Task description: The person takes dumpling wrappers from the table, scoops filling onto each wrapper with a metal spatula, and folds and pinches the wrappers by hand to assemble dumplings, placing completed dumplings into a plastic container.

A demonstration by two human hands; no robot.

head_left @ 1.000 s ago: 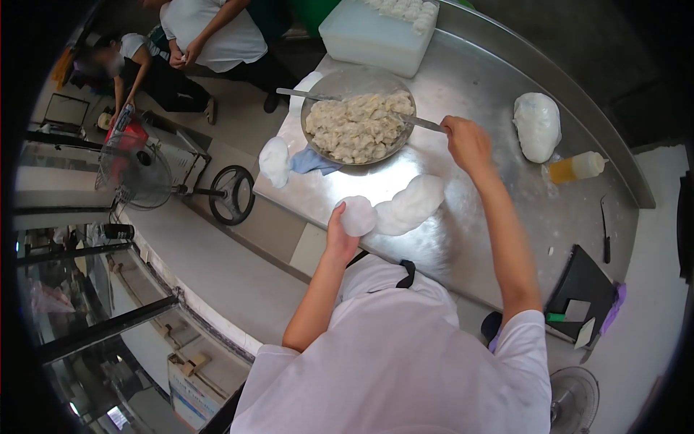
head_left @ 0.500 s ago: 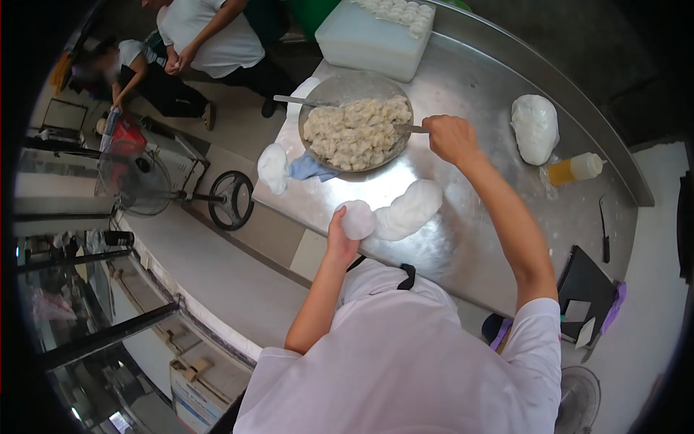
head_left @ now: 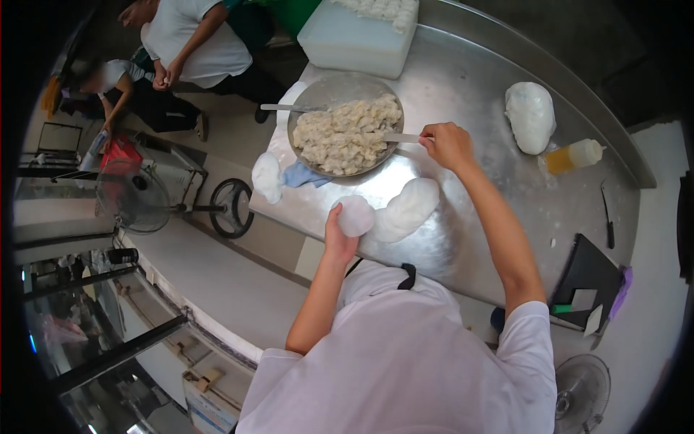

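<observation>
My left hand (head_left: 340,235) holds a thin, round white wrapper (head_left: 356,215) near the table's front edge. Just right of it lies a white, lumpy dough mass (head_left: 409,210). My right hand (head_left: 448,145) has its fingers closed on the handle of a flat metal spatula (head_left: 402,137), whose tip reaches into the pale, chunky filling (head_left: 347,134). That filling sits in a round metal bowl (head_left: 340,87). A second flat utensil (head_left: 290,108) rests over the bowl's left rim. Beside the bowl are a blue cloth (head_left: 305,174) and a white bundle (head_left: 267,177).
At the table's back stands a translucent box (head_left: 354,47) with white pieces on top. On the right are a wrapped white lump (head_left: 530,117), a yellow squeeze bottle (head_left: 575,156), a knife (head_left: 608,217) and a black board (head_left: 587,278). Two people (head_left: 195,43) are at the upper left.
My right hand has moved slightly left and the spatula shows more of its blade than half a second ago. The view has shifted a little. My left hand still holds the wrapper.
</observation>
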